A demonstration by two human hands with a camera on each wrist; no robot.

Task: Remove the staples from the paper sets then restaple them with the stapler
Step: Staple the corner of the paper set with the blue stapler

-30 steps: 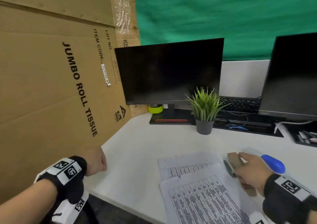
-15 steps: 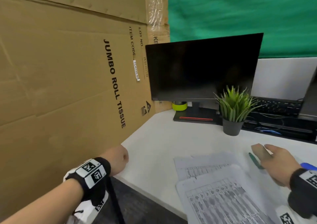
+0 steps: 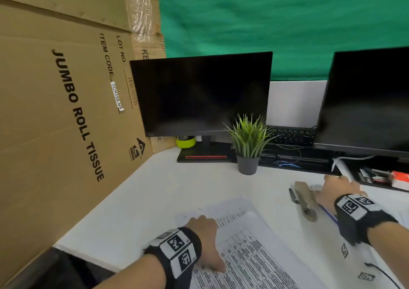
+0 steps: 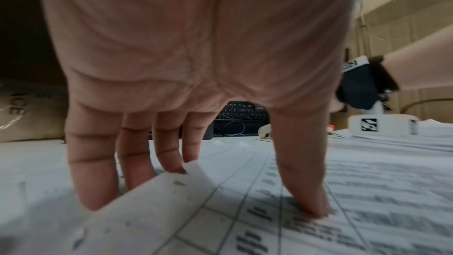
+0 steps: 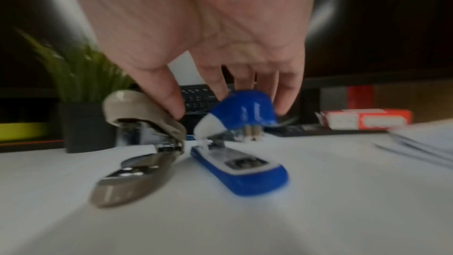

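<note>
Two printed paper sets (image 3: 254, 255) lie overlapped on the white desk (image 3: 166, 195). My left hand (image 3: 203, 226) presses on them, its fingers (image 4: 93, 172) straight at the top sheet's upper left edge and the thumb flat on the print. A staple shows as a small dark mark near that corner. To the right lie a beige staple remover (image 3: 305, 200) and a blue stapler (image 5: 240, 143). My right hand (image 5: 220, 104) hovers over both, thumb tip touching the beige tool (image 5: 144, 111), fingertips down behind the stapler's blue top. The wrist view is blurred.
A dark pen (image 3: 292, 196) lies left of the beige tool. A potted plant (image 3: 247, 142), two dark monitors (image 3: 199, 93), a keyboard (image 3: 292, 136) and a red staple box (image 5: 367, 119) line the back. A big cardboard box (image 3: 55, 111) walls the left. More papers (image 5: 421, 143) sit at right.
My left hand, a loose fist at the desk's left edge before, has come over and now presses flat on the papers. My right hand has shifted from the beige tool towards the blue stapler.
</note>
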